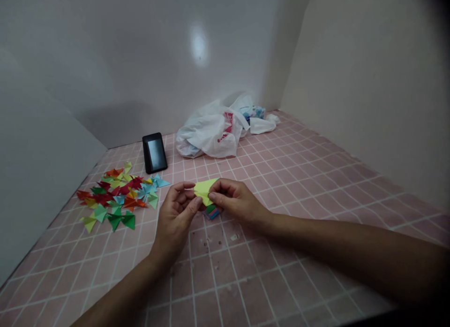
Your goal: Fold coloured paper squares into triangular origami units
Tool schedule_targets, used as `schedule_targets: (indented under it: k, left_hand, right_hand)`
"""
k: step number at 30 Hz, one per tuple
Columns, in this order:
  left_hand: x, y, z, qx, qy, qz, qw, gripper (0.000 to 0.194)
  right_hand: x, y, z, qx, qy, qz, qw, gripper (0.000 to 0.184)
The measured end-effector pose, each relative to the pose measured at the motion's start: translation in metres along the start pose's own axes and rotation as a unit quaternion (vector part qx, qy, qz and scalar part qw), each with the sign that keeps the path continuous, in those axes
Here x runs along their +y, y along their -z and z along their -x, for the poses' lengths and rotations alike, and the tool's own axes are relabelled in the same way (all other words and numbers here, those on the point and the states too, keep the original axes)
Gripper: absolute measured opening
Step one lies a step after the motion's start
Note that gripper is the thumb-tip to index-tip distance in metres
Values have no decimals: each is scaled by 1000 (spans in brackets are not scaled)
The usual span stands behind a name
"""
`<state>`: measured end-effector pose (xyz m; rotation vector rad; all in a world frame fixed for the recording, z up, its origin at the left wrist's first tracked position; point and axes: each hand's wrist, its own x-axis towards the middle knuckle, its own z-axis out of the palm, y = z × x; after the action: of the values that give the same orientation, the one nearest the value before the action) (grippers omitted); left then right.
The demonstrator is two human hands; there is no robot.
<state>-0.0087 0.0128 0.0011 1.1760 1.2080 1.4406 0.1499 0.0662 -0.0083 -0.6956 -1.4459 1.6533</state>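
Note:
A small yellow-green folded paper (205, 189) is pinched between both hands above the pink tiled floor (246, 270). My left hand (176, 216) grips its left side with fingers curled and thumb against the paper. My right hand (235, 200) holds its right side, fingers closed on the fold. Under the hands lies a small stack of coloured paper squares (212, 212), partly hidden by my right hand. A pile of several folded paper triangles (117, 198) in red, green, yellow, orange and blue lies on the floor to the left.
A black phone (154, 152) lies on the floor beyond the triangles. A crumpled white plastic bag (214, 130) sits in the far corner with smaller white and blue items (258, 120) beside it. White walls close in at left, back and right.

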Motion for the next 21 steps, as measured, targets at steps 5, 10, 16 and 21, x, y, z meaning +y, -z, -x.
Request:
schedule_targets:
  k: [5, 10, 16, 21]
  left_hand:
    - [-3, 0, -1, -31, 38, 29, 998, 28]
    - [-2, 0, 0, -24, 31, 20, 999, 30]
    - [1, -2, 2, -19, 22, -5, 1000, 34]
    - [3, -5, 3, -7, -2, -16, 1000, 33]
  right_hand:
    - [3, 1, -1, -2, 5, -48, 999, 19]
    - [5, 1, -1, -12, -10, -55, 998, 18]
    - [5, 0, 0, -15, -16, -66, 998, 20]
    - [7, -1, 1, -24, -20, -69, 997, 19]
